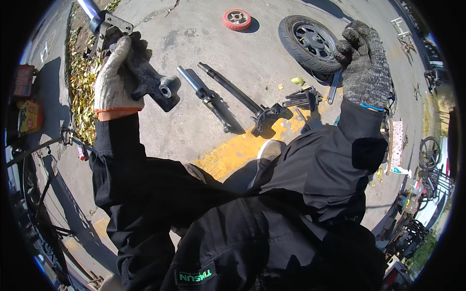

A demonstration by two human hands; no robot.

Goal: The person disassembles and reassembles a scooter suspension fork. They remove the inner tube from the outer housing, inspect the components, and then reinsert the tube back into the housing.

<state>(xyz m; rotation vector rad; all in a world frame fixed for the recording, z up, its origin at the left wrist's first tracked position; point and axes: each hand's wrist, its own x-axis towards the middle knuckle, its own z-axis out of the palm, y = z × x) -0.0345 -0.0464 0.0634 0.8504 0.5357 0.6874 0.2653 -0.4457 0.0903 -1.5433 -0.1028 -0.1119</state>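
Head view: sunlit concrete pavement (213, 29) with yellow paint (233, 150), scattered parts.

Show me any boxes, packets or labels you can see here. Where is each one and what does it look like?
Yellow box: far left edge, on the ground beside the dry leaves; squarish, yellow with red marks.
Red box: just above the yellow one; upright, dull red.
Sewn label: on the person's black trousers, bottom middle; small black rectangle with green and white print.
White packet: right side, on the pavement; flat, white with a little green.
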